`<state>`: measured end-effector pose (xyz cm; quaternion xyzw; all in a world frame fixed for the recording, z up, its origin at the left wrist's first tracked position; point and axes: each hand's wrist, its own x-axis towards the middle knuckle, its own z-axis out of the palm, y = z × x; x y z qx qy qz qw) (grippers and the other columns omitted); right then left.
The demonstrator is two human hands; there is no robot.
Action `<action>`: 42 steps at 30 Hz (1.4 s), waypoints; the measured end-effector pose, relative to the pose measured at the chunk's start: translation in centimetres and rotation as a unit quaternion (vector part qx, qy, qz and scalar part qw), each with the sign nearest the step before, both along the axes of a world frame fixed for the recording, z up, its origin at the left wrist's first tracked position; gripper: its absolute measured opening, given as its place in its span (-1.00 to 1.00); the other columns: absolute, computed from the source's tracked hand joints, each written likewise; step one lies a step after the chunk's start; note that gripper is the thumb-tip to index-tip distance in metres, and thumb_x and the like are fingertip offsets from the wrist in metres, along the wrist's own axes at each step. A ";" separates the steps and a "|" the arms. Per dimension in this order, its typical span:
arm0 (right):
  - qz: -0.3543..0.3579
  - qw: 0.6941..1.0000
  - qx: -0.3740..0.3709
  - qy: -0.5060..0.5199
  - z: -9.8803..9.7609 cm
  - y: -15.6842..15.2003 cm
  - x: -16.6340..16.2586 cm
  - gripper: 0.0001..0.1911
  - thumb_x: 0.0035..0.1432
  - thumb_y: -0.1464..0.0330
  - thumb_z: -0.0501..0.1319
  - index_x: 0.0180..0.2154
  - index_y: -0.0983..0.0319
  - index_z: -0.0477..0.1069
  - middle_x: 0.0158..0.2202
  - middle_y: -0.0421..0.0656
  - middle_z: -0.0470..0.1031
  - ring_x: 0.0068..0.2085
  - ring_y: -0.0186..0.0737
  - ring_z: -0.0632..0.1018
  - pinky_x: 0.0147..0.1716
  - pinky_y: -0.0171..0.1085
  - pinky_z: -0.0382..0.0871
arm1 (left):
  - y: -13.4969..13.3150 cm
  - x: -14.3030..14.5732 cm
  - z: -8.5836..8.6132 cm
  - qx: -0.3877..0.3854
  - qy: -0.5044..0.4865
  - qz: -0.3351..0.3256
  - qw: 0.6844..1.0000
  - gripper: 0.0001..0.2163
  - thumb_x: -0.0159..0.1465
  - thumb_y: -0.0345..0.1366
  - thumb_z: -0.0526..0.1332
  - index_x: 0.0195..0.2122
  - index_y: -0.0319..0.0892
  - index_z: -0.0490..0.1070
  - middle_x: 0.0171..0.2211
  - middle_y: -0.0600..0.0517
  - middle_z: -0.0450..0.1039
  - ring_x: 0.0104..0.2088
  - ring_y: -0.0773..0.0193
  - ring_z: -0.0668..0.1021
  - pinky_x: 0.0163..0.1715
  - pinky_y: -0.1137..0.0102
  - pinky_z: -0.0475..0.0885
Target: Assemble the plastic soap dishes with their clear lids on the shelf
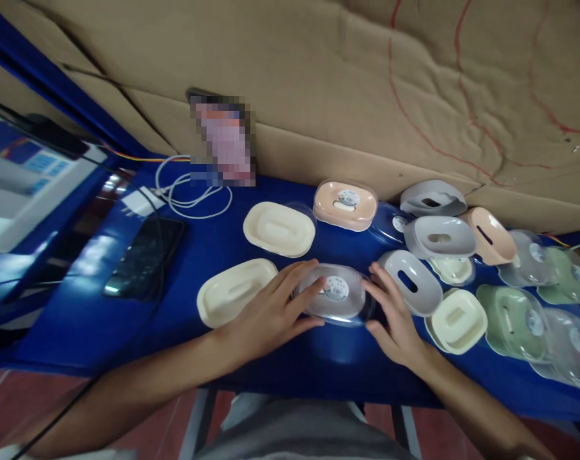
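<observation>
A clear oval plastic lid (pixel 336 316) with a round white label lies low over the blue table in front of me, a greyish piece showing through it. My left hand (pixel 287 300) grips its left side, index finger on top by the label and thumb at the near edge. Opposite, my right hand (pixel 396 313) holds the right edge with curved fingers and thumb. Beside my left hand is a cream oval tray (pixel 236 291), partly covered by it. Just beyond my right hand sits a grey oval shell with a slot (pixel 409 275).
Behind lie another cream tray (pixel 279 228) and a peach lidded dish (pixel 345 203). To the right are several grey, peach, cream and green dishes (pixel 510 319) with clear lids. A black phone (pixel 146 259), white cable (pixel 194 211) and charger lie left. Cardboard (pixel 319 76) walls the back.
</observation>
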<state>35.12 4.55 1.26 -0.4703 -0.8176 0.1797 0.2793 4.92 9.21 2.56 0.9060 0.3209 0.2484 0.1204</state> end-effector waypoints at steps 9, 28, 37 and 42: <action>0.083 0.993 0.008 -0.077 -0.3 0.5 0.1 -0.25 0.50 0.36 0.14 0.57 -0.03 -0.09 0.58 -0.06 0.01 0.58 0.16 0.04 0.42 0.26 0.29 | -0.2 -0.1 0.3 -0.002 0.029 0.012 1.000 -0.40 0.48 -0.07 0.26 0.44 -0.17 0.16 0.36 -0.34 0.33 0.33 -0.16 0.50 0.18 0.02 0.60; 0.088 0.984 0.076 -0.135 -0.8 0.4 -0.2 -0.14 0.40 0.39 0.32 0.55 -0.02 -0.02 0.59 -0.09 -0.03 0.57 0.21 0.04 0.39 0.19 0.37 | 0.3 -0.2 -0.2 -0.065 0.099 0.027 0.993 -0.40 0.42 0.00 0.32 0.38 -0.12 0.21 0.40 -0.30 0.25 0.08 -0.05 0.65 -0.24 0.27 0.67; 0.052 0.975 0.127 -0.173 -0.5 0.4 -0.5 -0.24 0.43 0.32 0.29 0.53 0.02 0.08 0.51 -0.01 0.21 0.53 0.23 0.19 0.34 0.23 0.42 | 0.5 0.0 -0.2 -0.033 0.078 0.015 0.996 -0.41 0.46 0.04 0.26 0.39 -0.16 0.22 0.46 -0.32 0.21 0.36 -0.15 0.47 0.16 0.07 0.58; -0.020 0.963 0.172 -0.207 -0.6 0.7 -0.8 -0.31 0.45 0.27 0.28 0.50 0.05 0.15 0.44 0.03 0.33 0.45 0.25 0.33 0.28 0.22 0.42 | -1.7 -1.2 1.1 0.074 0.088 0.127 0.985 -0.49 0.50 -0.05 0.21 0.39 -0.14 0.27 0.40 -0.29 0.33 0.35 -0.18 0.47 0.27 -0.07 0.45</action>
